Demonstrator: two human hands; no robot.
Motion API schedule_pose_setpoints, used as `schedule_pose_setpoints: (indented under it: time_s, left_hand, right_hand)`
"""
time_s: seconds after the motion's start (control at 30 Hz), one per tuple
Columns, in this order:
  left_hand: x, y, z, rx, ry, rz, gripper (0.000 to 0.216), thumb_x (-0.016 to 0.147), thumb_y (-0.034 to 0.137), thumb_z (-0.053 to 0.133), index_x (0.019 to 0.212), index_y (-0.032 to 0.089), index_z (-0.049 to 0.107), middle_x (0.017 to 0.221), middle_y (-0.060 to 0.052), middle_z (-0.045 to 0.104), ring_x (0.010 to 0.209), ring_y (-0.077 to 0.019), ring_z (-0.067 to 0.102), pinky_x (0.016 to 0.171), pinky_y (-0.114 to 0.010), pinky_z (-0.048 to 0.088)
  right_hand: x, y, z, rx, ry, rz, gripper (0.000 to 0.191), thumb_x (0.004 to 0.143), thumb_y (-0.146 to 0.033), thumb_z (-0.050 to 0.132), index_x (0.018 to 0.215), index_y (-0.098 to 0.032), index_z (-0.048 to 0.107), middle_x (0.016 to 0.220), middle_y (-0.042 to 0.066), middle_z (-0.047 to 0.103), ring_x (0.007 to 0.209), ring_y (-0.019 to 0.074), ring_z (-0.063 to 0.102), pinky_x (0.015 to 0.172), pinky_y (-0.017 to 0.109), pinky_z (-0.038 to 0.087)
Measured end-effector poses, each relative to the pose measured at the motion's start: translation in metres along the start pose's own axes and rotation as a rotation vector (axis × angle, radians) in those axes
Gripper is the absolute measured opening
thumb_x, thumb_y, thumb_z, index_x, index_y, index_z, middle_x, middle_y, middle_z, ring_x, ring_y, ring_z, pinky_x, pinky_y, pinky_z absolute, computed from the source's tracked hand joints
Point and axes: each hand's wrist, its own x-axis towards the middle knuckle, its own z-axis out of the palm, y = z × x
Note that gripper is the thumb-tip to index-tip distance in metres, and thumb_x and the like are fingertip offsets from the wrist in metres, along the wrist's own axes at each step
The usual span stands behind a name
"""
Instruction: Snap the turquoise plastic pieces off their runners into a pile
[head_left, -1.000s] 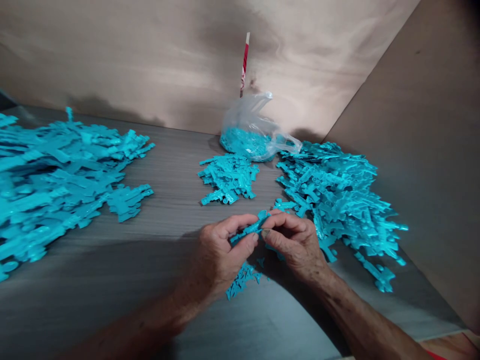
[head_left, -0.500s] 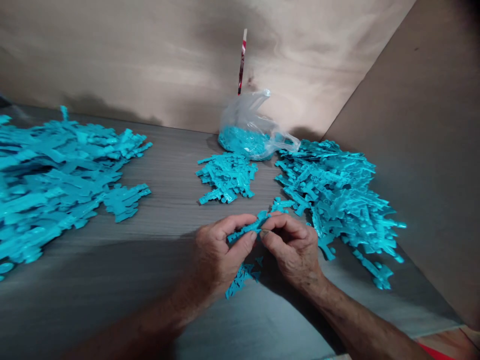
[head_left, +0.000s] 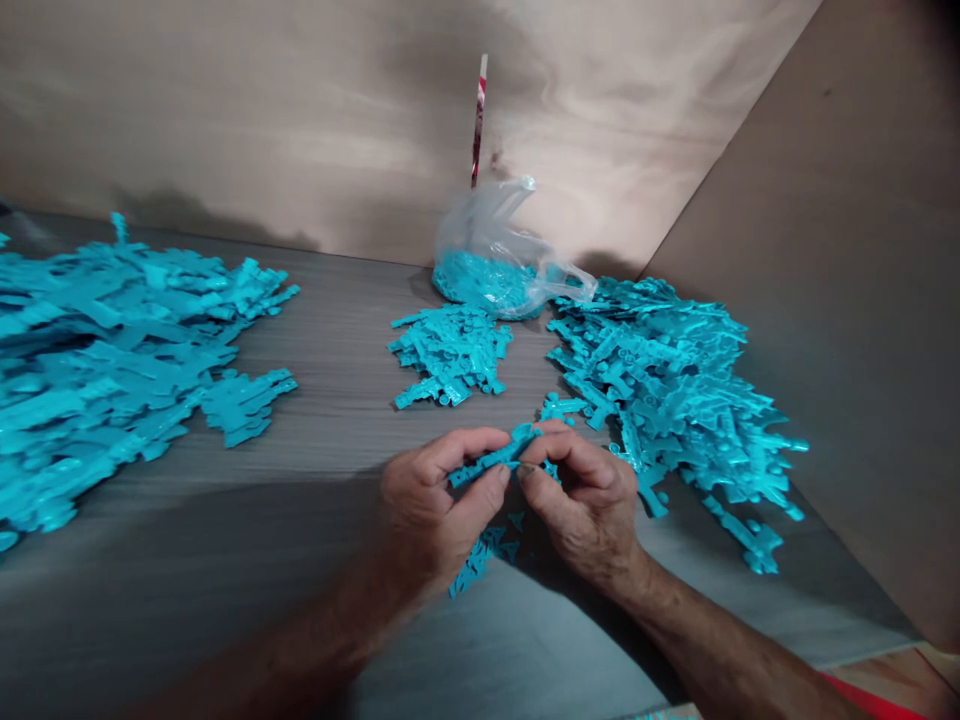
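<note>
Between both hands is a long, narrow turquoise moulded plastic piece [head_left: 486, 463] with a jagged outline. My left hand [head_left: 436, 505] pinches it along its length between thumb and fingers. At its right end my right hand [head_left: 589, 500] is closed, thumb and forefinger gripping the tip. Small turquoise plastic scraps [head_left: 476, 562] lie on the table below the hands, partly covered by the left one. Just beyond the fingers is a small heap of similar turquoise pieces [head_left: 454, 352].
A large pile of turquoise pieces [head_left: 112, 350] covers the left side, and another pile [head_left: 667, 380] spreads to the right. At the back a clear plastic bag [head_left: 495, 250] holds turquoise bits, with a thin red stick [head_left: 478, 125] upright behind it. Wooden panels [head_left: 300, 110] enclose the grey table [head_left: 300, 600].
The right thumb and forefinger have spread slightly around the tip of the piece. The left hand keeps its grip. The whole view has shifted a little.
</note>
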Motion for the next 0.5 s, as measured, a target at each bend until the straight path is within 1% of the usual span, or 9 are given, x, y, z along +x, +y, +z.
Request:
schedule_pose_setpoints:
  time_s: [0.13, 0.23, 0.37, 0.5]
  left_hand:
    - [-0.005, 0.001, 0.000, 0.030, 0.044, 0.111, 0.022, 0.073, 0.009, 0.067, 0.090, 0.023, 0.071, 0.085, 0.003, 0.079, 0.073, -0.0157, 0.074, 0.072, -0.024, 0.061]
    - [-0.009, 0.001, 0.000, 0.021, 0.106, 0.192, 0.022, 0.076, 0.009, 0.067, 0.093, 0.023, 0.069, 0.087, 0.003, 0.079, 0.075, -0.0137, 0.074, 0.075, -0.023, 0.060]
    - [-0.011, 0.001, 0.001, -0.001, 0.121, 0.253, 0.026, 0.078, 0.007, 0.065, 0.097, 0.025, 0.066, 0.086, 0.005, 0.077, 0.075, -0.0107, 0.073, 0.074, -0.019, 0.059]
    - [-0.009, 0.002, 0.001, 0.012, 0.136, 0.293, 0.026, 0.080, 0.007, 0.064, 0.098, 0.026, 0.065, 0.086, 0.005, 0.076, 0.075, -0.0105, 0.073, 0.073, -0.019, 0.059]
  right_hand:
    - [-0.001, -0.003, -0.001, -0.097, 0.037, -0.212, 0.013, 0.082, -0.008, 0.063, 0.083, -0.020, 0.064, 0.081, 0.001, 0.070, 0.081, 0.0137, 0.067, 0.073, 0.023, 0.052]
    - [-0.002, -0.005, -0.002, -0.147, 0.050, -0.305, 0.014, 0.082, -0.006, 0.062, 0.087, -0.019, 0.064, 0.087, 0.004, 0.071, 0.086, 0.0145, 0.068, 0.076, 0.023, 0.053]
    - [-0.003, -0.007, -0.002, -0.161, 0.061, -0.350, 0.019, 0.080, -0.002, 0.060, 0.090, -0.018, 0.063, 0.080, 0.003, 0.070, 0.088, 0.0152, 0.069, 0.079, 0.025, 0.053]
    - [-0.003, -0.008, 0.001, -0.123, 0.095, -0.315, 0.016, 0.080, -0.004, 0.061, 0.088, -0.017, 0.063, 0.086, 0.005, 0.071, 0.085, 0.0146, 0.069, 0.077, 0.024, 0.054]
